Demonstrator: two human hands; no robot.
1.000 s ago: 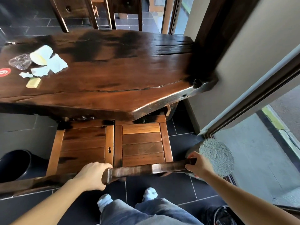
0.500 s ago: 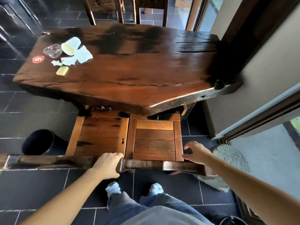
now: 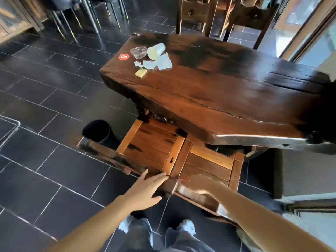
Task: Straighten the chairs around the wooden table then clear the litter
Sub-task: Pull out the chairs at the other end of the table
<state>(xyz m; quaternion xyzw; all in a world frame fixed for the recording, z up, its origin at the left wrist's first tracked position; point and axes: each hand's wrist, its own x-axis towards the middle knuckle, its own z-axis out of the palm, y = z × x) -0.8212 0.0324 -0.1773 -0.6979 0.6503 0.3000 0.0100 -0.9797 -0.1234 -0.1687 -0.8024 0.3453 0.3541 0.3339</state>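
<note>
**Left hand (image 3: pixel 145 190) has let go of the chair back; right hand (image 3: pixel 198 184) has shifted inward.**

The left hand's fingers, wrapped round the rail end half a second ago, now lie straight over the junction of the two back rails. The right hand has come in from the rail's outer end. It is motion-blurred, so I cannot tell how its fingers sit. The left-hand chair (image 3: pixel 152 142) and right-hand chair (image 3: pixel 211 160) stand side by side with their seats part-way under the wooden table (image 3: pixel 227 99). Judged: this pair is finished or nearly so. The litter (image 3: pixel 156 59) lies untouched at 12 o'clock from the hands, on the table's far-left end. A black bin (image 3: pixel 97 130) stands at 10 o'clock, beside the left-hand chair.
</note>
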